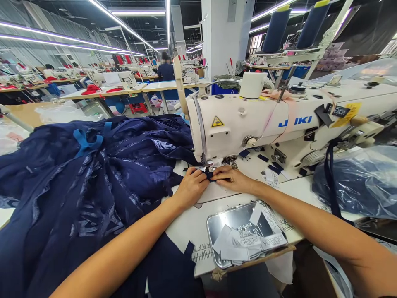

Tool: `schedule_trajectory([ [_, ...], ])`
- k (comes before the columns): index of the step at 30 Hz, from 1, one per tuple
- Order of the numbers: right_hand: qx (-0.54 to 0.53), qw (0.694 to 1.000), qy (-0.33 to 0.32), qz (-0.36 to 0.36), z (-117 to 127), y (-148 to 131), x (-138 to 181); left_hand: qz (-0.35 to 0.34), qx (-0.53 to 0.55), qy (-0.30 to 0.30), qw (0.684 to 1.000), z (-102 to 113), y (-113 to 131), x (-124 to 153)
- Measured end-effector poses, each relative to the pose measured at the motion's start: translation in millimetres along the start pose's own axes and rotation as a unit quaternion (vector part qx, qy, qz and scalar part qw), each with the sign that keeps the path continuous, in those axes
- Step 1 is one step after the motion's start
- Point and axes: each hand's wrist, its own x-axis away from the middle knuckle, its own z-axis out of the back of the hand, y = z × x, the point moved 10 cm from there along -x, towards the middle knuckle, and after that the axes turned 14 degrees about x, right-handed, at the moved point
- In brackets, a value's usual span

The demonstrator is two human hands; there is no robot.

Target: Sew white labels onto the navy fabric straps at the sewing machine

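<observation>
Your two hands meet at the front of a glossy white sewing machine [242, 116], just below its needle area, with a small piece of navy cloth [209, 176] between them, flat and matte, close by the metal presser foot. Your left hand [192, 186] is narrow, its fingers curled together and closed on the cloth's left side; your right hand [231, 179] pinches the other side between thumb and fingertips. How the cloth sits under the foot is too small to tell. To your left spreads a big, soft heap of navy fabric [56, 165], rumpled into deep folds with paler stitched edges, and a loop of brighter blue ribbon [87, 142] lies on top. In front of you, on the smooth white surface [184, 219], a shiny metal tray [223, 220] with rounded corners holds loose, flat white labels [248, 242]. Small dark rectangular scraps [263, 157] dot the machine's base. Right of your forearm, a crinkled clear plastic bag [369, 178] shows dark blue contents, and two tapered navy thread cones [277, 29] stand above the machine.
</observation>
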Motion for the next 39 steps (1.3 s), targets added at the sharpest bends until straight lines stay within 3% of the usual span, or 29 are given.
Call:
schedule_trajectory([
  [7, 0.124, 0.991, -0.037, 0.04, 3, -21, 0, 0.035, 0.06, 0.001, 0.998, 5, -9, 9],
  [20, 0.114, 0.991, -0.044, 0.058, 6, -25, 1, 0.059, 0.074, -0.05, 0.994, 0, -11, 17],
  [29, 0.144, 0.988, -0.037, 0.044, 2, -23, 2, 0.071, 0.077, -0.08, 0.991, -5, -13, 17],
  [39, 0.178, 0.981, -0.07, 0.009, -6, -16, 0, 0.089, 0.101, -0.093, 0.987, -3, -26, 11],
])
